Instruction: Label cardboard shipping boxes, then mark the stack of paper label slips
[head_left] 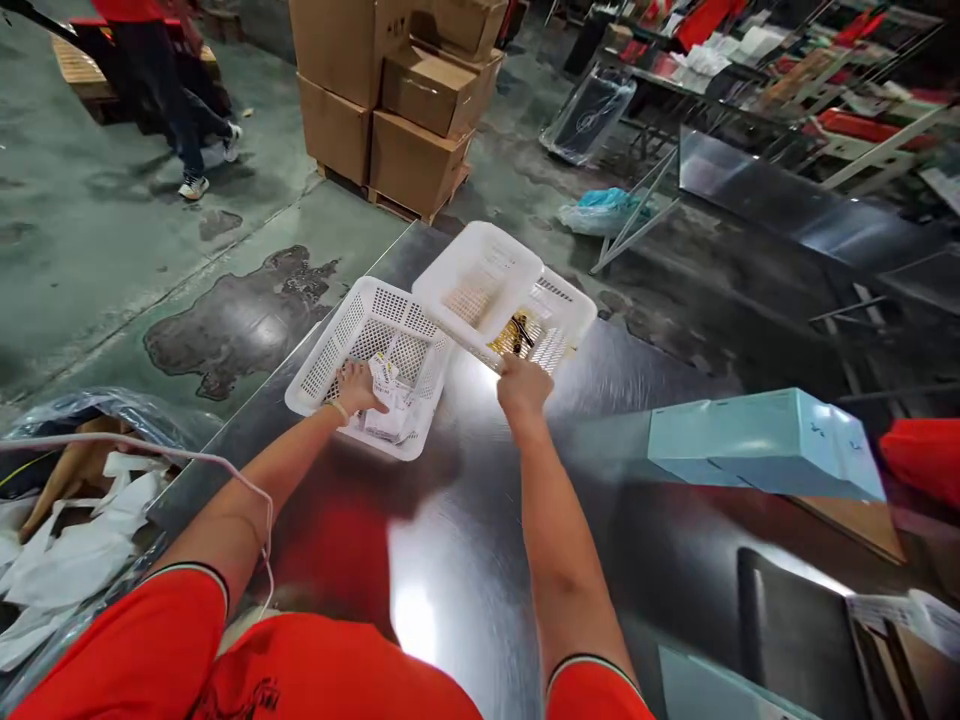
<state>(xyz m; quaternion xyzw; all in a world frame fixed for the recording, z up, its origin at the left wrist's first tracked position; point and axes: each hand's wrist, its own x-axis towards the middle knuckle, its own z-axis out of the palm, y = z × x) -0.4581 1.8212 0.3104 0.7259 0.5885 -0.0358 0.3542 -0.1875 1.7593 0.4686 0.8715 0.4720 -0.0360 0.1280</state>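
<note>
A white perforated basket (306, 388) stands at the table's left edge, with white printed packets (390, 418) inside. My left hand (355, 388) reaches into it beside the packets, fingers spread. Farther right, my right hand (523, 385) is closed on the near rim of a second white basket (576, 308). This basket holds small black and yellow items (519, 332). A solid white tray (480, 262) overlaps its left part and reaches to the first basket's corner.
Pale blue boxes (757, 440) and a dark tray (795, 620) are on the metal table (465, 540) at right. A pink-white cable (217, 460) crosses my left arm. Beyond stand cardboard boxes (420, 150) and a walking person (169, 95). A bag of white scraps (90, 540) lies left.
</note>
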